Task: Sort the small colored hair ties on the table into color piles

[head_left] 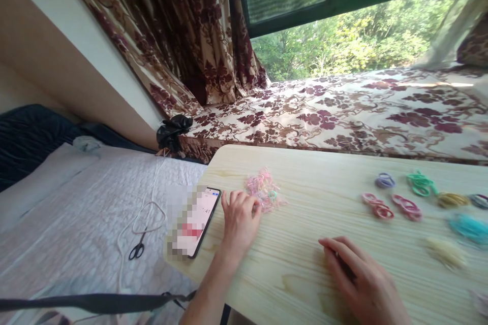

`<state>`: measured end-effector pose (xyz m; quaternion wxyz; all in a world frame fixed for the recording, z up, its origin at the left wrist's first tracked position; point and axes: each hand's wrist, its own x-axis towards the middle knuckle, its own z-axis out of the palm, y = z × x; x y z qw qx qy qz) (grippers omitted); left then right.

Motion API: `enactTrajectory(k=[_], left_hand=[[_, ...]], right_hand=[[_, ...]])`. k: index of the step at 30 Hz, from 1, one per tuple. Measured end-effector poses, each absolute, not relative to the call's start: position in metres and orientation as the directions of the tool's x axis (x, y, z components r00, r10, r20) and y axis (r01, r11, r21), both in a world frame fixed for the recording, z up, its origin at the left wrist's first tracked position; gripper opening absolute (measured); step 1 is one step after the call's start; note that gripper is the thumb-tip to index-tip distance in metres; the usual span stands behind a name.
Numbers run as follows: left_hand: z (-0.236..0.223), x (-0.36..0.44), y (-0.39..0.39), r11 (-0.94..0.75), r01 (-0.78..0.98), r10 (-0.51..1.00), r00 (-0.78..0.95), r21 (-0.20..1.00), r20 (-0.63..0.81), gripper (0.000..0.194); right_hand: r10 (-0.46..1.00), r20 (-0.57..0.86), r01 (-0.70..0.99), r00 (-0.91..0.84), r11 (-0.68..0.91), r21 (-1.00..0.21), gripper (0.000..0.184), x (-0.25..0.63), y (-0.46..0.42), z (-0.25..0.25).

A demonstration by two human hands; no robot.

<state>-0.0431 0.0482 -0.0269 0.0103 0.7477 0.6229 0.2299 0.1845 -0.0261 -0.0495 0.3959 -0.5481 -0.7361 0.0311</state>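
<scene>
My left hand rests palm down at the near left edge of a loose pile of thin pink and clear hair elastics. Its thumb and index finger are bent close together at the pile, and its fingertips are partly hidden. A small green ring shows among the pink ones. My right hand hovers low over or rests on the wooden table, thumb and fingers pressed together. Whatever it pinches, if anything, is too small to make out. The phone lies left of my left hand, its screen lit and partly pixelated.
Sorted hair ties lie at the right: purple, green, pink, red-pink, tan, blue and cream. Scissors and a white cord lie on the bed. A floral window seat borders the table.
</scene>
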Motion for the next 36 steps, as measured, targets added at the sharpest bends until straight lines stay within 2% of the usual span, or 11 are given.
enactTrajectory(k=[12, 17, 22, 32, 36], left_hand=[[-0.026, -0.063, 0.045, -0.236, 0.912, 0.921, 0.101, 0.335, 0.376, 0.014], [-0.026, -0.064, 0.041, -0.207, 0.922, 0.935, 0.088, 0.328, 0.343, 0.016], [-0.026, -0.059, 0.039, -0.158, 0.933, 0.947, 0.05, 0.324, 0.318, 0.004], [-0.022, -0.061, 0.039, -0.165, 0.946, 0.936, 0.06, 0.279, 0.348, 0.012], [-0.019, -0.057, 0.035, -0.214, 0.931, 0.923, 0.093, 0.297, 0.373, 0.012]], right_hand=[[0.891, 0.447, 0.778, -0.077, 0.334, -0.532, 0.024, 0.185, -0.029, -0.049], [0.879, 0.47, 0.783, -0.079, 0.346, -0.517, 0.023, 0.184, -0.028, -0.05], [0.866, 0.493, 0.787, -0.086, 0.363, -0.499, 0.022, 0.183, -0.027, -0.05], [0.881, 0.465, 0.782, -0.086, 0.349, -0.517, 0.022, 0.184, -0.027, -0.049], [0.896, 0.437, 0.779, -0.081, 0.33, -0.533, 0.023, 0.185, -0.027, -0.05]])
